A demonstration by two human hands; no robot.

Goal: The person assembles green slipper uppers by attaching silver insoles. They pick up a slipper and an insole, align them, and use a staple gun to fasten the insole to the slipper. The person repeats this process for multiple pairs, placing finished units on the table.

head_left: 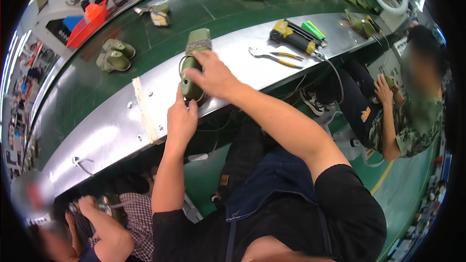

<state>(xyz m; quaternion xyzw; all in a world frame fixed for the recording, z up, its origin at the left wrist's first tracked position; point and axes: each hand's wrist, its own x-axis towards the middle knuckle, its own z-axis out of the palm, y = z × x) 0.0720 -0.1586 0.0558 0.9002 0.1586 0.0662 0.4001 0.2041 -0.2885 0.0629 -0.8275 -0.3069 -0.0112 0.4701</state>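
Observation:
An olive-green piece shaped like a shoe last lies lengthwise on the metal ledge in front of me. Grey cord is wound round its middle, and a small dark hole shows near its close end. My right hand grips it from above and the right, fingertips by the cord and thumb across the near part. At the near end, my left hand holds its left edge with index finger and thumb. A thin dark loop stands out on the piece's left side; what it belongs to is unclear.
Right of my hands lie pliers with yellow handles, a black-and-yellow hosed tool and a green box. Similar green pieces sit on the green belt. A tape strip crosses the ledge. Co-workers sit at both sides.

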